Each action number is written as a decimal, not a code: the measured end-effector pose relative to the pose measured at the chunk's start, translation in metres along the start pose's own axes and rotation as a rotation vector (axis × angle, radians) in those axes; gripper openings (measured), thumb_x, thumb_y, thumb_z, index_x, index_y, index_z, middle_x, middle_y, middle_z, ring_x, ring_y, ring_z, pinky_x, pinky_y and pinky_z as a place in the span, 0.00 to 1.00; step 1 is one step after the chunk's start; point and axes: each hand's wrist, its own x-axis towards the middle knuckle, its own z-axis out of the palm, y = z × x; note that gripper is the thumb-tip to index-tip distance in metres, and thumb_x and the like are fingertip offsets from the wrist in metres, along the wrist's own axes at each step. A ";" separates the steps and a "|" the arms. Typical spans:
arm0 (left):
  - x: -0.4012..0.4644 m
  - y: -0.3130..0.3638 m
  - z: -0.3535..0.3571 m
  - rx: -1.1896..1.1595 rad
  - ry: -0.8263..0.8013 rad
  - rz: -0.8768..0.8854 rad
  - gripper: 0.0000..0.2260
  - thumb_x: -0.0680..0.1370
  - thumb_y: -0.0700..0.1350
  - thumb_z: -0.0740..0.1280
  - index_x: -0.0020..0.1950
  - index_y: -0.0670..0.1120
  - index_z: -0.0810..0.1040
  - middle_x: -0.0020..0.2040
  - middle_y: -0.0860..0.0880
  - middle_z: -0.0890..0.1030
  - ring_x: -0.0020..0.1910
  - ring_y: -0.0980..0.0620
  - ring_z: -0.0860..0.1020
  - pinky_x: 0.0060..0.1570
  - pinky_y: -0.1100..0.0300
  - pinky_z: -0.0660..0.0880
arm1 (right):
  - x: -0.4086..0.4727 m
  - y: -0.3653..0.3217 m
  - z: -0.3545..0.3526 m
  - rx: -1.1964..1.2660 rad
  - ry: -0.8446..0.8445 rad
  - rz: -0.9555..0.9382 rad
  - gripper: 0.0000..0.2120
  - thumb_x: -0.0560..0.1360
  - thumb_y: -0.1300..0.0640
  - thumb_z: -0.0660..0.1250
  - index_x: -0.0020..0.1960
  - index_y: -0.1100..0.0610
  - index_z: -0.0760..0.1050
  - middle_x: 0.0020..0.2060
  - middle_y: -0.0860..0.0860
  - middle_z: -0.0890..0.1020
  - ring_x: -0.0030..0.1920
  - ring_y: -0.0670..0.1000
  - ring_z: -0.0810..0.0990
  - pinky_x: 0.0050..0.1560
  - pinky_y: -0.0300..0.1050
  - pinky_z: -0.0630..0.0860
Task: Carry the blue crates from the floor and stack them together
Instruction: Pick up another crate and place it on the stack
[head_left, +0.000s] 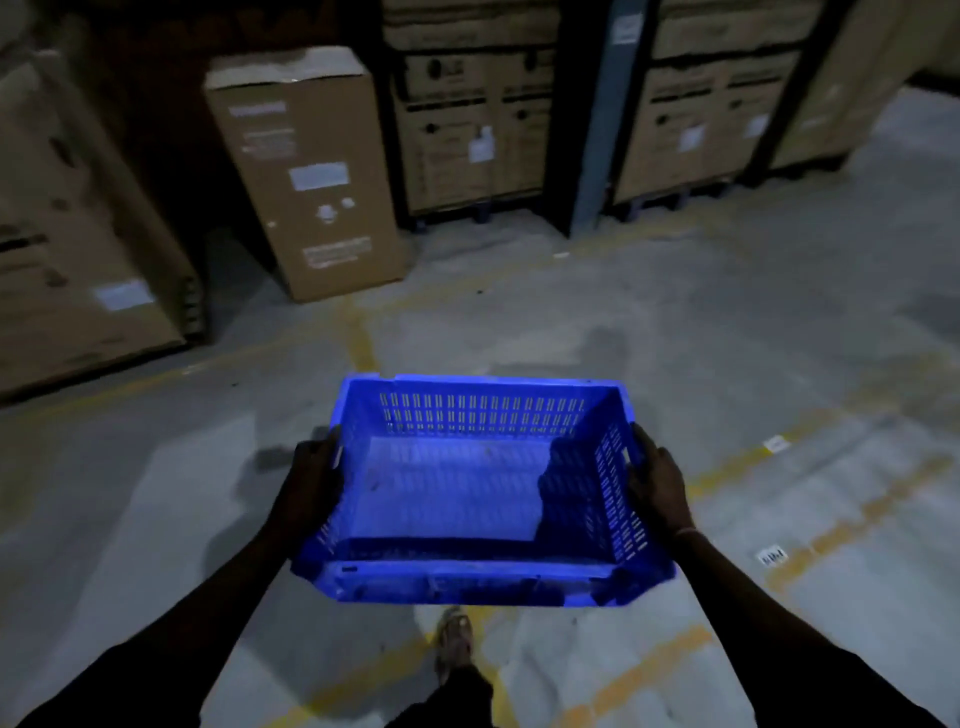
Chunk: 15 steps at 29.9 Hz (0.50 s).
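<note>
Blue plastic, the crate (467, 488) hangs empty above the concrete floor (727, 322), gripped by our left hand (311, 480) and right hand (655, 480), each closed over a short side wall. No stack shows yet; we should keep it level and watch our footing.

The blue crate (467, 488) is a rectangular plastic container with slotted, vented side walls and a solid rim. It is empty, upright and roughly level, open side up, raised off the floor, in the lower centre of the frame.
</note>
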 end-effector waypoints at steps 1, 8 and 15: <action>0.022 0.012 0.014 0.012 -0.025 -0.003 0.22 0.81 0.46 0.62 0.76 0.48 0.68 0.59 0.59 0.70 0.65 0.36 0.74 0.65 0.42 0.72 | 0.003 0.013 -0.011 -0.013 0.031 0.037 0.34 0.72 0.53 0.57 0.78 0.56 0.63 0.45 0.59 0.74 0.45 0.64 0.77 0.43 0.48 0.66; 0.181 0.094 0.113 0.089 -0.167 0.407 0.28 0.77 0.37 0.62 0.78 0.38 0.64 0.54 0.50 0.69 0.49 0.60 0.69 0.52 0.63 0.69 | 0.032 0.085 -0.074 -0.022 0.235 0.261 0.34 0.73 0.50 0.58 0.78 0.54 0.63 0.45 0.55 0.71 0.47 0.64 0.78 0.46 0.46 0.64; 0.306 0.212 0.206 0.092 -0.356 0.585 0.29 0.77 0.44 0.59 0.79 0.44 0.63 0.58 0.42 0.71 0.45 0.43 0.77 0.46 0.59 0.71 | 0.050 0.154 -0.127 -0.016 0.420 0.480 0.33 0.73 0.50 0.63 0.78 0.50 0.64 0.45 0.56 0.75 0.49 0.65 0.79 0.46 0.48 0.69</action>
